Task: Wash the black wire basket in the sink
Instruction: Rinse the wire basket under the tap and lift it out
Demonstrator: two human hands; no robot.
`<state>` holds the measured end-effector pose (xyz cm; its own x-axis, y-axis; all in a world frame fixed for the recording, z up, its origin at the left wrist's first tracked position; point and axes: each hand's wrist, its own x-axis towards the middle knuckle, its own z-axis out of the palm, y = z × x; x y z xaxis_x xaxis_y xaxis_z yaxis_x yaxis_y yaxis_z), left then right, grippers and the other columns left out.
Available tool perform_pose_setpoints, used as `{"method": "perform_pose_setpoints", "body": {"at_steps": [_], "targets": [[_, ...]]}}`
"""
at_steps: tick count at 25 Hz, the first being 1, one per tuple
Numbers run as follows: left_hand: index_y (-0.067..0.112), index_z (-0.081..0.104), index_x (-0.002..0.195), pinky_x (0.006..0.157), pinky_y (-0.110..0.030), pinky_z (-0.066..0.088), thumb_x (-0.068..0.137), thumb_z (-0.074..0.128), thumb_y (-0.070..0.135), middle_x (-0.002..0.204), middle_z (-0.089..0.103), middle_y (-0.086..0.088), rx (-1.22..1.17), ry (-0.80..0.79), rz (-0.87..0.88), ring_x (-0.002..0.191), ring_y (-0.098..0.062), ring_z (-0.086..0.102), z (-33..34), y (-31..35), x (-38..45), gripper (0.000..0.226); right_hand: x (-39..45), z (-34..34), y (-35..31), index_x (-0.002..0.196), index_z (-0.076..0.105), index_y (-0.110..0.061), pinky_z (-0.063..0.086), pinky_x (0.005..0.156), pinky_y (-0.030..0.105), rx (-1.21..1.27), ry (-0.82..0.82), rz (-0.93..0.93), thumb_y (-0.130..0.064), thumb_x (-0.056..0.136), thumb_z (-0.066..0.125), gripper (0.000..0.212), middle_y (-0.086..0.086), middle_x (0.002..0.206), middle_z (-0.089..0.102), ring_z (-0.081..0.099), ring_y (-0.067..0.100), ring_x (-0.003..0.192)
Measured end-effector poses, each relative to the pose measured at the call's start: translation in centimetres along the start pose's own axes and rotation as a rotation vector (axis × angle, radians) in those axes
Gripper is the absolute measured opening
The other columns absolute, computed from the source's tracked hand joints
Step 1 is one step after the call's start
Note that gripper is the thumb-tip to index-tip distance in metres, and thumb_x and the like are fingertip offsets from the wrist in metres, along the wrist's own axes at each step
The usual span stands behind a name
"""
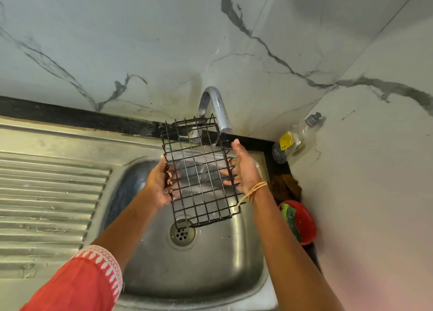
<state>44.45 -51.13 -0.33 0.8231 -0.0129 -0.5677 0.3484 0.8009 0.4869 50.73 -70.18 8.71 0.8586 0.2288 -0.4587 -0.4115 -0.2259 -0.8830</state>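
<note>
The black wire basket (199, 170) hangs above the steel sink (210, 268), tilted with its far end under the spout of the chrome tap (216, 109). Water runs from the spout onto the basket's far right corner. My left hand (160, 184) grips the basket's left side, fingers curled through the wires. On the right side my right hand (244, 170) holds the other edge, its fingers reaching under the grid and its thumb pointing up toward the spout. The drain (182, 234) shows below the basket's near end.
A ribbed steel draining board (46, 205) lies left of the sink. In the right corner stand a clear soap bottle (298, 139), a steel scrubber (278, 153), a brown cloth (287, 188) and a red bowl (304, 221) holding a green sponge. Marble walls close in behind and right.
</note>
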Motion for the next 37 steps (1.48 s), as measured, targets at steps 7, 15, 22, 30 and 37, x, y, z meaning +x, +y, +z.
{"method": "perform_pose_setpoints", "body": {"at_steps": [7,15,22,30,37], "targets": [[0.009,0.076,0.079,0.066,-0.039,0.058,0.089,0.044,0.042,0.079,0.074,-0.010,0.155,0.029,-0.012,0.074,-0.027,0.071,1.1,0.9,-0.2,0.046,0.3,0.7,-1.2,0.074,0.053,-0.016,0.024,0.039,0.019,0.052,0.113,-0.122,-0.053,0.095,0.047,0.043,-0.005,0.053,0.034,0.027,0.007,0.039],[0.012,0.060,0.113,0.085,-0.049,0.049,0.098,0.034,0.045,0.114,0.067,-0.013,0.046,0.259,0.059,0.106,-0.033,0.061,2.8,4.3,-1.2,0.045,0.2,-0.5,-3.9,0.066,0.042,-0.020,0.026,0.043,0.021,-0.432,-0.158,-0.173,-0.053,0.095,0.044,0.044,-0.006,0.058,0.033,0.026,0.007,0.045],[0.013,0.056,0.128,0.110,-0.039,0.028,0.101,0.033,0.047,0.138,0.049,-0.011,0.695,0.250,0.279,0.129,-0.029,0.044,8.0,6.3,-1.7,0.049,1.2,-1.7,-5.5,0.061,0.038,-0.020,0.018,0.041,0.019,-0.377,-0.117,-0.132,-0.055,0.095,0.041,0.048,-0.010,0.051,0.033,0.024,0.004,0.041],[0.019,0.063,0.059,0.071,-0.028,0.044,0.103,0.042,0.031,0.060,0.059,-0.003,0.958,0.010,0.688,0.063,-0.021,0.056,10.0,7.9,-1.7,0.050,2.1,-1.2,-5.0,0.064,0.053,-0.013,0.028,0.042,0.019,-0.547,-0.053,-0.317,-0.057,0.089,0.052,0.051,0.000,0.052,0.037,0.030,0.012,0.042],[0.019,0.033,0.047,0.051,-0.023,0.030,0.091,0.055,0.013,0.034,0.027,0.013,0.688,0.281,0.752,0.034,-0.007,0.023,10.7,5.5,-1.0,0.050,1.2,5.0,-2.9,0.117,0.058,-0.014,0.034,0.102,0.048,-1.134,0.484,-0.624,-0.048,0.099,0.024,0.051,0.011,0.109,0.061,0.053,0.030,0.110]]}}
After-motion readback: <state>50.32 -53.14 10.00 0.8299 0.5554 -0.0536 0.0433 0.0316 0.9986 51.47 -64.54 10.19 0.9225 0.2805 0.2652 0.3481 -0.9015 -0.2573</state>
